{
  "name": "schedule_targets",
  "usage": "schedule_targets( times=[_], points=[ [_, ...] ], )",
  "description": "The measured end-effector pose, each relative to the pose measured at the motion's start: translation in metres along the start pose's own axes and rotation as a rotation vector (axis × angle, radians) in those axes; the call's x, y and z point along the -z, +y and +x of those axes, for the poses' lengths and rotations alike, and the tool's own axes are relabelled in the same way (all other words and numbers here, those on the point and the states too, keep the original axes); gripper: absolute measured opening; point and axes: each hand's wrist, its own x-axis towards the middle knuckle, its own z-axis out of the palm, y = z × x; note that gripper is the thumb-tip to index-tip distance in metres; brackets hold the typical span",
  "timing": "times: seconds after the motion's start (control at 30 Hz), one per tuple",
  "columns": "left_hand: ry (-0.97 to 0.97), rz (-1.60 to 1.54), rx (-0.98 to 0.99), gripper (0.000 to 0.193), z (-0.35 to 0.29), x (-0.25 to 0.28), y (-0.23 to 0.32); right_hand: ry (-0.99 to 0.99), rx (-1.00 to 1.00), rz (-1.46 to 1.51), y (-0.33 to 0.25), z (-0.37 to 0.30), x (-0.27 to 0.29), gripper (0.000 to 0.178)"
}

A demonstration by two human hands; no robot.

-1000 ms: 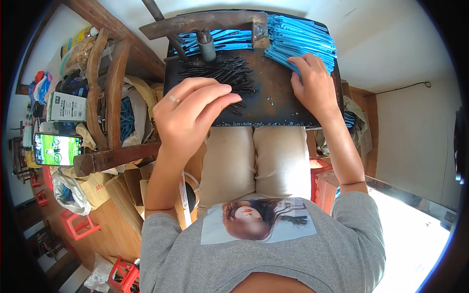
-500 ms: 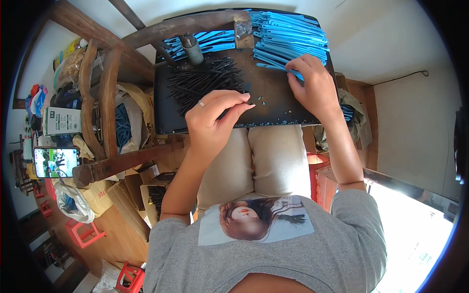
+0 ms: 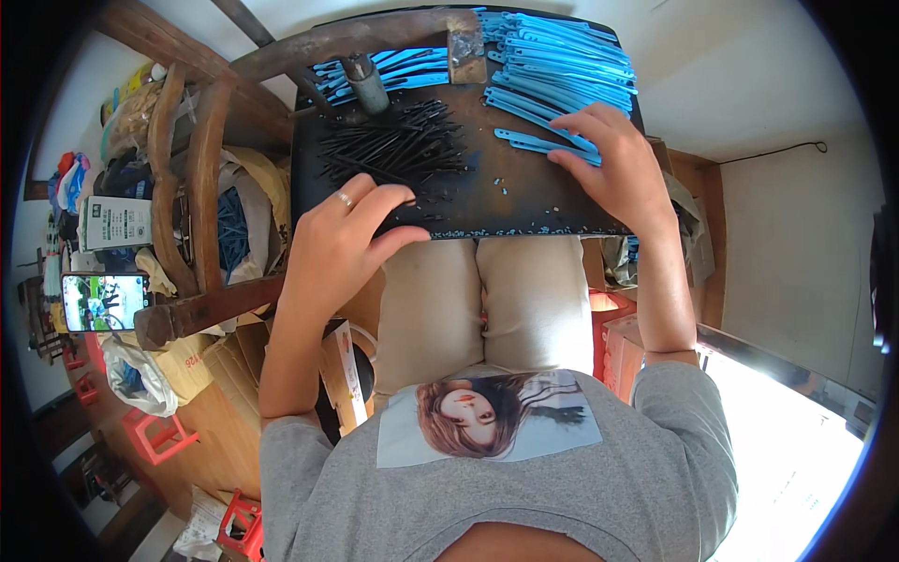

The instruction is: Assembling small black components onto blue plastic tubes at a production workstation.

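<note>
My left hand [image 3: 342, 239], with a ring on one finger, hovers at the table's near edge. Its thumb and forefinger are apart, with nothing visible between them. Just beyond it lies a loose pile of thin black sticks [image 3: 398, 145]. At the far right of the table, my right hand [image 3: 626, 173] has thumb and fingers closed around flat light-blue plastic strips [image 3: 524, 140] with holes in their ends. How many it holds is partly hidden by the fingers. A thick stack of the same strips [image 3: 562, 66] lies beyond that hand.
The dark table [image 3: 524, 201] carries small blue bits along its near edge. A wooden frame [image 3: 375, 42] with a metal cylinder [image 3: 367, 86] crosses its far left, over more blue strips [image 3: 412, 70]. A phone [image 3: 105, 302], bags and red stools [image 3: 159, 436] are at left.
My left hand has moved left and nearer me, its pinch opening. My right hand has shifted slightly right and nearer, drawing blue strips away from the stack.
</note>
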Motion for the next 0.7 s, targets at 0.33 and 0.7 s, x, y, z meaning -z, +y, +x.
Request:
schedule_targets(
  times=[0.33,0.7],
  points=[
    [0.013,0.377,-0.084,0.065,0.023,0.001,-0.036,-0.086,-0.042,-0.013,-0.004,-0.002,-0.007,0.019],
    [0.085,0.232,0.111,0.054,0.023,0.004,-0.023,-0.134,-0.093,0.017,-0.002,0.0,-0.007,0.013]
  ],
)
